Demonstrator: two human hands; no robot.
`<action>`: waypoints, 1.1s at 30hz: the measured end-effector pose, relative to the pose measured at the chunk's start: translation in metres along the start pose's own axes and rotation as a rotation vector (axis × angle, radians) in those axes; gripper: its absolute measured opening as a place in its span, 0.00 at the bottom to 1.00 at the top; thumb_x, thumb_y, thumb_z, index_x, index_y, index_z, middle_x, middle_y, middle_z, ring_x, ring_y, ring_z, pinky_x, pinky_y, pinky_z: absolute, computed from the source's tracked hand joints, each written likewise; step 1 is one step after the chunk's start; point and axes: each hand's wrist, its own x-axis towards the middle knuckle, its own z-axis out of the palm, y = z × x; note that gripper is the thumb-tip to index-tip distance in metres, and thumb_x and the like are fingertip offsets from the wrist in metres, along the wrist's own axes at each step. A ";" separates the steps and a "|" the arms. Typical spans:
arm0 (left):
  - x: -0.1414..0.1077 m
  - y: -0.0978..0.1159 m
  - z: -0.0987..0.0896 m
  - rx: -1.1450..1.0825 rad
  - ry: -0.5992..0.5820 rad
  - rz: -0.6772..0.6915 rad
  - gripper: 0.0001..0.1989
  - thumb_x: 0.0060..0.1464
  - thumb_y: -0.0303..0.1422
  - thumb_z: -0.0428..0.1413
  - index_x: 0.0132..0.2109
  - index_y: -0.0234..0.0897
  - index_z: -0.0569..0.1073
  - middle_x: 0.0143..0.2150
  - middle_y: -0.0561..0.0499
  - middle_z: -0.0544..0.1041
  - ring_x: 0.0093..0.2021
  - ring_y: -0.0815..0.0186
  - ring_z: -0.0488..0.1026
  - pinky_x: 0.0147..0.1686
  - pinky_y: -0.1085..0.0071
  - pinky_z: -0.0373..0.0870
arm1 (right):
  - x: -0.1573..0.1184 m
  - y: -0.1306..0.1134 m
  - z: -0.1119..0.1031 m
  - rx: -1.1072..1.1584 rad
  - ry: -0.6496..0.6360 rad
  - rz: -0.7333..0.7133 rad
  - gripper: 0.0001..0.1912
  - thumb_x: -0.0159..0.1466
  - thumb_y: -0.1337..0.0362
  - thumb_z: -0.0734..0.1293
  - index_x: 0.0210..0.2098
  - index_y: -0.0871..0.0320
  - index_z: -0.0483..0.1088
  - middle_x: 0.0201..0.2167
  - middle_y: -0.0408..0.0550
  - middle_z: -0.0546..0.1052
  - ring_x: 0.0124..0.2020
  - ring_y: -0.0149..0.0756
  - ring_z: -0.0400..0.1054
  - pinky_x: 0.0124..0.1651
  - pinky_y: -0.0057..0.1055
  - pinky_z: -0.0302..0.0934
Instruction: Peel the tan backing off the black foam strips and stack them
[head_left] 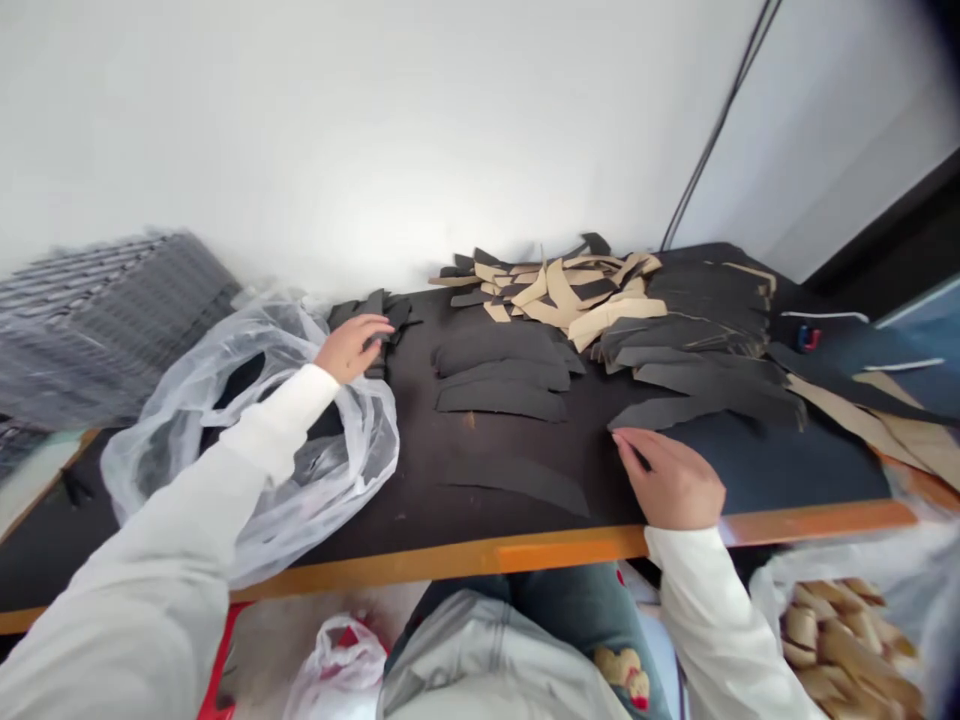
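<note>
My left hand point(352, 348) reaches over the far rim of a clear plastic bag point(259, 440), its fingers stretched out and the thumb apart. Just beyond it lie small black cut pieces point(379, 303), partly hidden by the hand. My right hand point(671, 478) is closed in a pinch at the pointed tip of a black curved strip point(667, 411). That strip lies at the front of a fanned pile of black strips point(697, 310). A single black strip point(517, 480) lies flat near the table edge, with overlapping black strips point(502, 370) behind it.
Tan and black offcuts point(562, 290) are heaped by the wall. Stacked grey sheets point(142, 320) stand at the left. Long tan strips point(862, 420) lie at the right of the dark table point(420, 490). Below the edge is a bag of tan pieces point(847, 640).
</note>
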 end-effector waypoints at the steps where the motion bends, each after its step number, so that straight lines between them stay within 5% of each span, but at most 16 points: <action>1: -0.010 0.027 0.000 -0.051 0.024 0.024 0.20 0.64 0.37 0.42 0.51 0.29 0.73 0.57 0.43 0.72 0.59 0.58 0.66 0.60 0.57 0.62 | 0.000 -0.004 -0.008 0.016 0.021 0.002 0.07 0.64 0.63 0.67 0.36 0.55 0.79 0.34 0.41 0.82 0.33 0.34 0.76 0.37 0.28 0.67; 4: -0.055 0.117 0.012 -0.251 -0.028 0.094 0.16 0.63 0.37 0.46 0.43 0.37 0.76 0.46 0.47 0.78 0.46 0.65 0.75 0.47 0.69 0.74 | -0.006 -0.028 -0.034 0.175 0.069 0.033 0.07 0.63 0.67 0.68 0.40 0.54 0.78 0.37 0.43 0.82 0.37 0.34 0.77 0.43 0.30 0.69; 8: -0.113 0.222 0.056 -1.182 -0.405 -0.350 0.20 0.60 0.47 0.51 0.40 0.33 0.77 0.36 0.44 0.80 0.36 0.64 0.78 0.34 0.71 0.76 | -0.029 -0.076 -0.062 0.432 0.095 0.033 0.16 0.60 0.73 0.69 0.45 0.51 0.76 0.41 0.45 0.81 0.41 0.37 0.76 0.47 0.35 0.71; 11: -0.129 0.260 0.091 -1.438 -0.272 -0.584 0.26 0.55 0.55 0.53 0.40 0.33 0.75 0.35 0.44 0.79 0.36 0.63 0.78 0.32 0.71 0.76 | -0.045 -0.103 -0.070 0.529 0.090 0.018 0.17 0.59 0.75 0.69 0.46 0.51 0.76 0.39 0.44 0.81 0.41 0.37 0.76 0.47 0.35 0.73; 14: -0.131 0.266 0.110 -1.478 -0.146 -0.704 0.25 0.50 0.54 0.59 0.37 0.33 0.75 0.30 0.48 0.77 0.33 0.64 0.77 0.30 0.72 0.76 | -0.055 -0.113 -0.073 0.591 0.076 0.027 0.13 0.60 0.73 0.69 0.42 0.51 0.77 0.36 0.43 0.82 0.39 0.38 0.77 0.47 0.37 0.74; 21: -0.141 0.252 0.110 -1.428 -0.163 -0.669 0.20 0.48 0.49 0.62 0.36 0.34 0.74 0.28 0.50 0.77 0.30 0.66 0.76 0.28 0.74 0.75 | -0.061 -0.117 -0.077 0.587 -0.016 0.019 0.10 0.60 0.66 0.72 0.42 0.55 0.76 0.37 0.48 0.81 0.43 0.39 0.75 0.46 0.36 0.73; 27: -0.159 0.257 0.120 -1.140 -0.032 -0.424 0.13 0.62 0.42 0.50 0.33 0.39 0.65 0.30 0.55 0.66 0.28 0.70 0.67 0.26 0.74 0.69 | -0.068 -0.127 -0.079 0.542 -0.123 0.115 0.08 0.62 0.60 0.69 0.40 0.54 0.76 0.37 0.49 0.79 0.39 0.38 0.74 0.44 0.35 0.71; 33: -0.170 0.257 0.131 -0.977 0.167 -0.092 0.15 0.67 0.39 0.42 0.32 0.40 0.59 0.32 0.52 0.62 0.33 0.66 0.62 0.35 0.67 0.62 | -0.072 -0.132 -0.088 0.735 -0.236 0.170 0.08 0.62 0.60 0.69 0.40 0.54 0.71 0.36 0.48 0.78 0.39 0.36 0.74 0.43 0.32 0.71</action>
